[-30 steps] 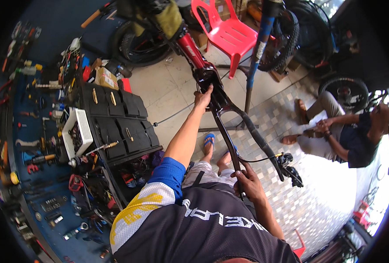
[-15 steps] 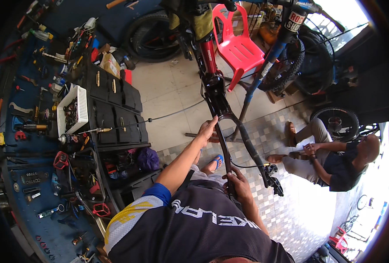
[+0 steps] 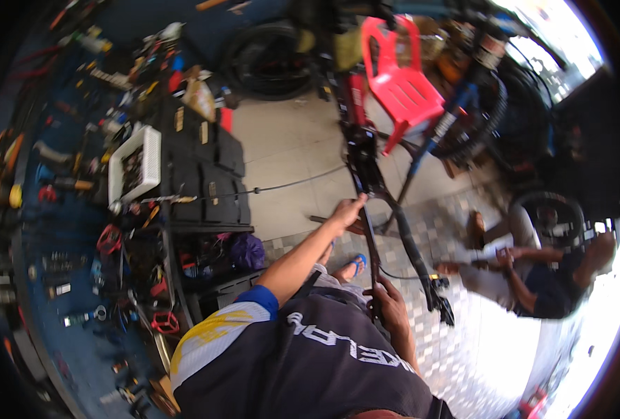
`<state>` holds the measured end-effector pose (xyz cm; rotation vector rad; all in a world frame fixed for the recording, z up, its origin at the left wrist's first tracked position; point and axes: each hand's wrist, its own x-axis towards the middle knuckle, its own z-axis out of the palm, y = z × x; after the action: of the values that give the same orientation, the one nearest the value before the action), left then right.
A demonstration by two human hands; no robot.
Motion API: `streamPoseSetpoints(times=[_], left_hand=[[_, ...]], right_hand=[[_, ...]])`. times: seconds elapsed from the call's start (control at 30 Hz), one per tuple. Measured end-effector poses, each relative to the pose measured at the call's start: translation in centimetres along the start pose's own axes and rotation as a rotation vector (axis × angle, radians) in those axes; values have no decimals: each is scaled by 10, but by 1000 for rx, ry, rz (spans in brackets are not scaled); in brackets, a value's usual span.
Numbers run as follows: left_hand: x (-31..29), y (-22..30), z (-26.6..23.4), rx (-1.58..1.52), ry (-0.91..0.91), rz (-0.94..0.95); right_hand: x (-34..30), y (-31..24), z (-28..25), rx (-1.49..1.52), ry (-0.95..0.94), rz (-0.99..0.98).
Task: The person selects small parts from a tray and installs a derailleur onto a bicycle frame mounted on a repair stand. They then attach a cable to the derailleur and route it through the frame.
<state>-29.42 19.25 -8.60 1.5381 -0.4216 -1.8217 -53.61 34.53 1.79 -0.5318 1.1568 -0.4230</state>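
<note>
A dark bicycle frame (image 3: 367,167) with a red section hangs in front of me, its two rear stays reaching back toward my body. My left hand (image 3: 349,214) is closed on the left stay, near where the two stays join. Farther back, at my waist, my right hand (image 3: 391,305) grips the rear end of that same stay. The other stay (image 3: 412,250) carries a rear derailleur (image 3: 438,299), with a short black cable looping toward my right hand. A long thin cable (image 3: 292,184) runs left from the frame to the workbench. Motion blur hides finger detail.
Left of me, a workbench (image 3: 215,228) carries a white basket (image 3: 153,159), and tools hang on a blue board (image 3: 58,286). Beyond the frame stand a red plastic chair (image 3: 411,101) and a blue stand or tube (image 3: 421,155). A seated person (image 3: 551,279) is at right.
The whole view has swung, so everything sits further right and slightly lower, with more blur. Both hands keep their places on the bicycle frame.
</note>
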Motion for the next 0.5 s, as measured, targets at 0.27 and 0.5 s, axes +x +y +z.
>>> streamPoseSetpoints(times=[0.27, 0.5], left_hand=[[2, 4, -8, 170, 4, 57], [-36, 76, -106, 420, -77, 162]], right_hand=[[-10, -14, 24, -245, 125, 13], [-26, -50, 58, -430, 228, 44]])
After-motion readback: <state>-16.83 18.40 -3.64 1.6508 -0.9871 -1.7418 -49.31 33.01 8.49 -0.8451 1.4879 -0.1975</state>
